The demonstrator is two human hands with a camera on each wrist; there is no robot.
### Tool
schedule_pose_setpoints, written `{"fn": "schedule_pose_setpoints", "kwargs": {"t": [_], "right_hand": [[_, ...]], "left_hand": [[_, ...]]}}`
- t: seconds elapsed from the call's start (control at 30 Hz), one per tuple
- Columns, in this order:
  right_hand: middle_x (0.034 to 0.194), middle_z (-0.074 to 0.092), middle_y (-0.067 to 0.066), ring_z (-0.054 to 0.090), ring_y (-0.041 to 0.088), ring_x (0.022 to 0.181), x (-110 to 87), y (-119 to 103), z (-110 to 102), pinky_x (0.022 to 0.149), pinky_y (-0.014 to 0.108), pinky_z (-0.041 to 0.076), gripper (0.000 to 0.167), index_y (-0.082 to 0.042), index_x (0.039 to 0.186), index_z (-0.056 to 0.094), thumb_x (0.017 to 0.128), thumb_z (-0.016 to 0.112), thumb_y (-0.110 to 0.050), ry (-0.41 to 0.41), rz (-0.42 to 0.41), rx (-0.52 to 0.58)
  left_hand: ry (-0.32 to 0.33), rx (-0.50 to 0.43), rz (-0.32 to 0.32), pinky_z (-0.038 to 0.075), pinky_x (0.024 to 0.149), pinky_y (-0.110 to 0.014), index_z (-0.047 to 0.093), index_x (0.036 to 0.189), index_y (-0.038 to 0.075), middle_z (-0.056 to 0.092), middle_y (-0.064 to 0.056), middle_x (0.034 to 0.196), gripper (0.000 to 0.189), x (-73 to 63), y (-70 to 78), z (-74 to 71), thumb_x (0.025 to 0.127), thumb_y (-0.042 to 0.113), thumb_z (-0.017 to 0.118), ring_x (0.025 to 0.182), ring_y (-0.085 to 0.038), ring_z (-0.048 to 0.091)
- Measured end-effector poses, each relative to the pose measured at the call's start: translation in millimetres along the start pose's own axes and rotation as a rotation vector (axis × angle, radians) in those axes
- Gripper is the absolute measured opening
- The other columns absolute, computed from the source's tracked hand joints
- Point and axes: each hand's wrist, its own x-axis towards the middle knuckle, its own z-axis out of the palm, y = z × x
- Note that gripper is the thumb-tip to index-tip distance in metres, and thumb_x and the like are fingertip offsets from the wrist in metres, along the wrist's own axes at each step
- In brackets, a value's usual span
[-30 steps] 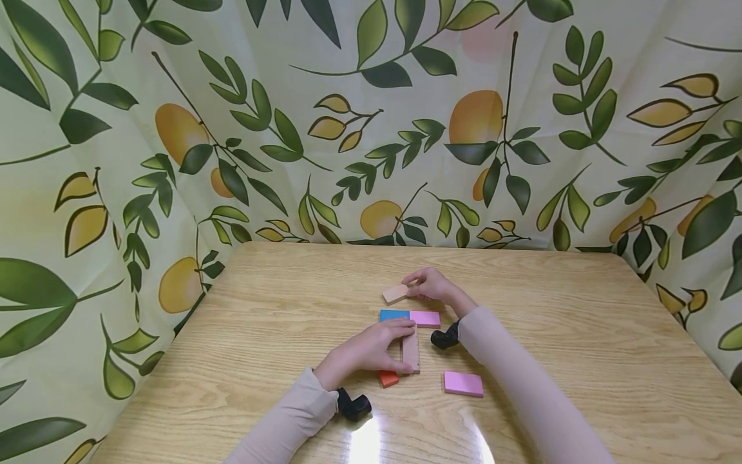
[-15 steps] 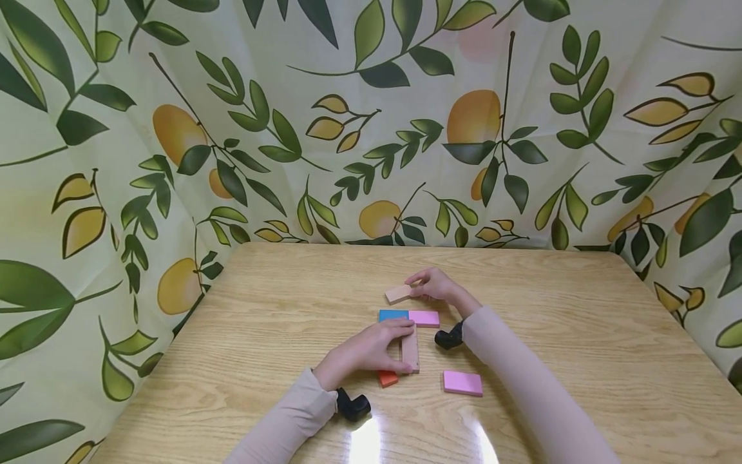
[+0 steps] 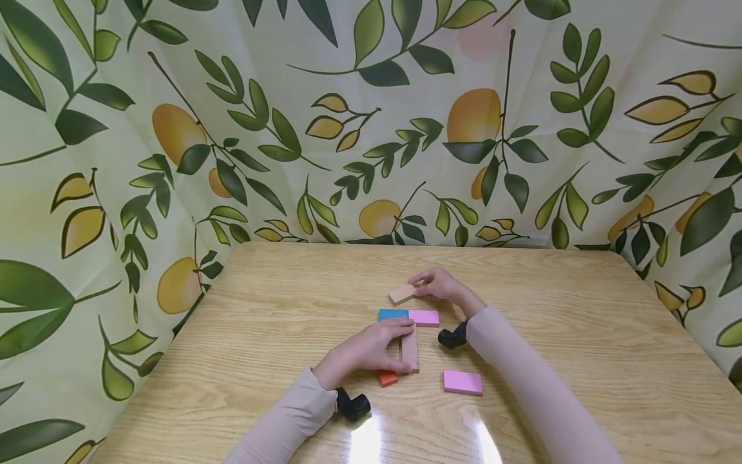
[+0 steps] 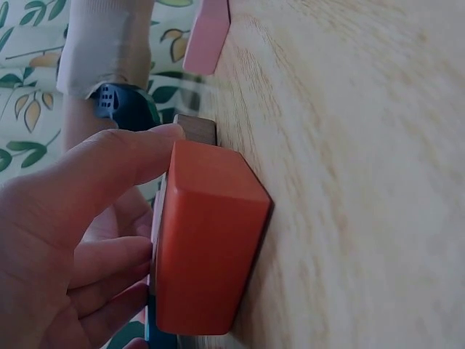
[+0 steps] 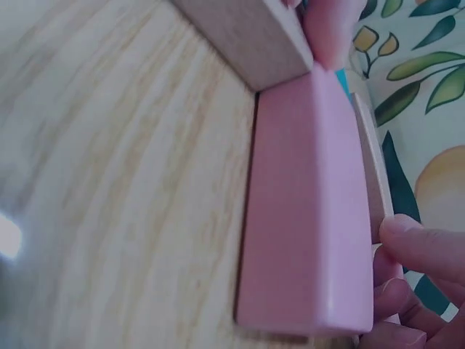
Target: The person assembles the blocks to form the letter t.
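Head view: passage lies over the table (image 3: 626, 322) at left and far right. At centre, the left hand (image 3: 369, 347) and lower wooden block (image 3: 409, 351) obstruct; a narrow gap separates upper wooden block (image 3: 402, 294) from blue block (image 3: 393, 314). A sleeve (image 3: 536, 386) bars lower right.

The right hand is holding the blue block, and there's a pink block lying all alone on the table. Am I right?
Not quite: the right hand is holding a plain wooden block, as the head view shows. A pink block does lie alone on the table.
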Motion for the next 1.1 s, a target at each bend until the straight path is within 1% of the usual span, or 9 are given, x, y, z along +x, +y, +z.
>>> {"fn": "schedule_pose_setpoints", "kwargs": {"t": [0.13, 0.23, 0.3, 0.43, 0.57, 0.7, 0.93, 1.1], "right_hand": [[0.068, 0.052, -0.005, 0.04, 0.007, 0.054, -1.6, -1, 2, 0.047, 0.017, 0.032, 0.036, -0.004, 0.124, 0.065, 0.088, 0.066, -0.008, 0.011, 0.014, 0.025], [0.066, 0.054, -0.005, 0.042, 0.008, 0.054, -3.9, -3, 5, 0.047, 0.017, 0.032, 0.039, -0.003, 0.125, 0.063, 0.087, 0.068, -0.01, 0.028, 0.03, 0.055], [0.065, 0.055, -0.005, 0.044, 0.008, 0.054, -5.2, -5, 8, 0.048, 0.017, 0.033, 0.04, -0.001, 0.124, 0.063, 0.086, 0.07, -0.013, 0.055, 0.043, 0.069], [0.065, 0.056, -0.005, 0.046, 0.008, 0.054, -6.8, -10, 15, 0.048, 0.018, 0.035, 0.039, 0.002, 0.116, 0.066, 0.084, 0.074, -0.019, 0.134, 0.102, 0.077], [0.066, 0.054, -0.004, 0.044, 0.008, 0.053, -6.5, -12, 18, 0.047, 0.018, 0.034, 0.034, 0.001, 0.111, 0.068, 0.083, 0.074, -0.019, 0.184, 0.156, 0.074], [0.067, 0.053, -0.004, 0.045, 0.009, 0.054, -6.1, -13, 19, 0.048, 0.019, 0.033, 0.031, -0.001, 0.109, 0.069, 0.084, 0.074, -0.018, 0.192, 0.173, 0.077], [0.069, 0.056, -0.003, 0.046, 0.009, 0.055, -5.4, -13, 19, 0.048, 0.019, 0.034, 0.03, -0.002, 0.111, 0.07, 0.085, 0.073, -0.017, 0.188, 0.168, 0.071], [0.065, 0.054, -0.004, 0.045, 0.009, 0.053, -3.7, -13, 18, 0.047, 0.02, 0.033, 0.03, -0.002, 0.113, 0.07, 0.086, 0.072, -0.016, 0.187, 0.183, 0.075]], "left_hand": [[0.004, 0.0, 0.002, 0.033, 0.121, -0.034, 0.047, 0.143, 0.012, 0.043, -0.001, 0.153, 0.074, 0.2, -0.8, 0.5, 0.082, 0.043, 0.074, 0.146, -0.018, 0.036], [0.006, 0.001, 0.002, 0.033, 0.121, -0.034, 0.047, 0.143, 0.012, 0.043, -0.001, 0.153, 0.074, 0.0, -1.1, 0.9, 0.082, 0.043, 0.074, 0.146, -0.019, 0.036], [0.006, 0.003, 0.001, 0.033, 0.121, -0.034, 0.047, 0.143, 0.012, 0.043, -0.001, 0.153, 0.074, -0.4, -1.2, 1.0, 0.081, 0.044, 0.074, 0.146, -0.019, 0.036], [0.006, 0.003, 0.0, 0.033, 0.121, -0.034, 0.047, 0.143, 0.012, 0.043, -0.001, 0.153, 0.075, -0.7, -1.4, 0.7, 0.082, 0.044, 0.074, 0.146, -0.019, 0.036], [0.004, 0.003, 0.003, 0.034, 0.121, -0.034, 0.047, 0.143, 0.012, 0.043, -0.001, 0.154, 0.074, -0.2, -1.9, 0.9, 0.082, 0.044, 0.074, 0.146, -0.018, 0.036], [0.004, 0.001, 0.002, 0.034, 0.121, -0.034, 0.047, 0.143, 0.012, 0.043, 0.0, 0.154, 0.074, 0.0, -2.0, 1.2, 0.082, 0.044, 0.074, 0.146, -0.018, 0.036], [0.011, 0.005, 0.009, 0.035, 0.12, -0.033, 0.048, 0.143, 0.011, 0.043, -0.001, 0.153, 0.074, -0.3, -2.4, 1.8, 0.082, 0.043, 0.074, 0.145, -0.018, 0.038], [0.013, -0.001, 0.013, 0.035, 0.12, -0.034, 0.048, 0.143, 0.011, 0.043, -0.001, 0.153, 0.074, -0.2, -2.8, 1.7, 0.082, 0.043, 0.074, 0.145, -0.018, 0.038]]}}
